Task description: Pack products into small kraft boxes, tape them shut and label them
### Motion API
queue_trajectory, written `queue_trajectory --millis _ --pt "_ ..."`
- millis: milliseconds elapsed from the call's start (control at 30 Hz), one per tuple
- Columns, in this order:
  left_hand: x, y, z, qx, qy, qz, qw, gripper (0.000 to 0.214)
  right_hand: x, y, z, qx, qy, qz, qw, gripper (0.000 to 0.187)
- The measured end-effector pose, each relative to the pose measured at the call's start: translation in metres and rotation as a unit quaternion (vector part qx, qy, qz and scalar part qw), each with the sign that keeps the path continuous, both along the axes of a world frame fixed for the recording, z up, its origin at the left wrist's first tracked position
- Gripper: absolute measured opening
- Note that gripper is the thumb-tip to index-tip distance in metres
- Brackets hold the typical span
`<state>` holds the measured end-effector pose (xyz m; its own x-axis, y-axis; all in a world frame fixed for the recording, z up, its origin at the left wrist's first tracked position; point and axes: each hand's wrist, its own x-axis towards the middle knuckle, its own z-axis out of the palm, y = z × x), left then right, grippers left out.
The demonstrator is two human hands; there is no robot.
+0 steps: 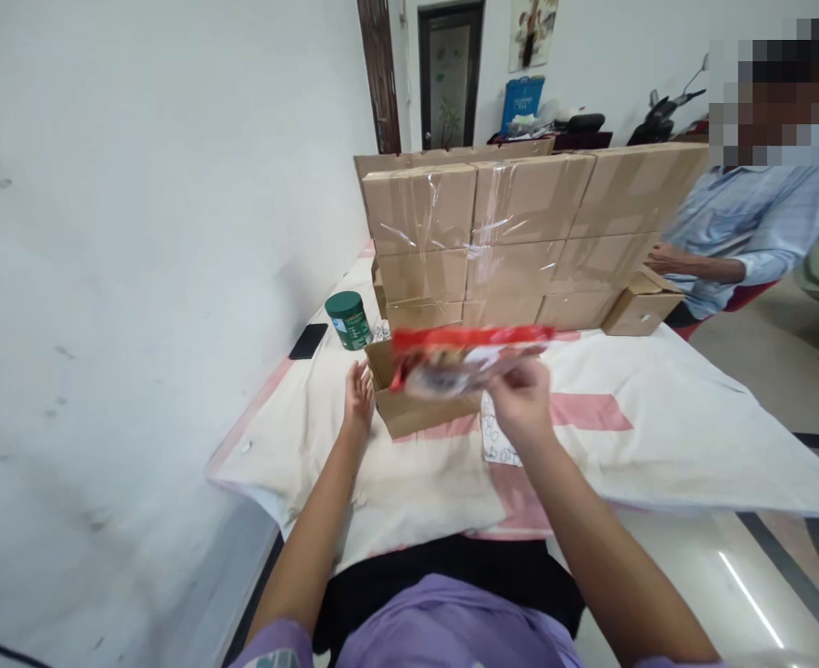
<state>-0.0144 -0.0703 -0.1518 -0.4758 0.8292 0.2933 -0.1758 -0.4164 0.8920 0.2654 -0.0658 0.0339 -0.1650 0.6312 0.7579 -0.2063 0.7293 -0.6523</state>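
Observation:
My right hand (521, 401) grips a red plastic packet (468, 357) by its right end. The packet is blurred by motion and hangs above an open cardboard box (427, 411), hiding much of the box's top. What the packet contains cannot be made out. At the left side of that box is my left hand (360, 397), fingers stretched out and nothing held; whether it touches the cardboard is unclear. A sheet with line drawings (499, 443) lies on the cloth, partly behind my right hand.
Taped cardboard boxes (520, 232) are stacked like a wall across the cloth-covered table (298, 445). A green tub (348, 322) and a black phone (308, 341) stand at left, near the white wall. Another box (642, 301) sits at right, beside a seated person (749, 223).

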Motion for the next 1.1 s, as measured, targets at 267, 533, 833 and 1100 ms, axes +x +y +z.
queue_trajectory --millis 267,533,833,1100 --pt "0.01 -0.019 -0.001 0.026 0.216 -0.03 0.976 0.143 -0.026 0.082 0.036 0.111 -0.489 -0.021 0.865 0.013" --pt "0.019 -0.034 0.006 0.008 0.286 0.007 0.958 0.12 -0.028 0.072 0.025 0.094 -0.517 0.066 0.848 0.027" --pt "0.026 -0.035 0.075 0.024 0.371 -0.06 0.926 0.067 0.057 0.045 -0.1 -0.029 -0.189 -0.016 0.982 0.057" --pt "0.037 -0.027 0.079 -0.045 0.212 -0.007 0.976 0.071 0.016 0.044 -0.087 -0.149 -0.163 -0.197 0.955 0.03"
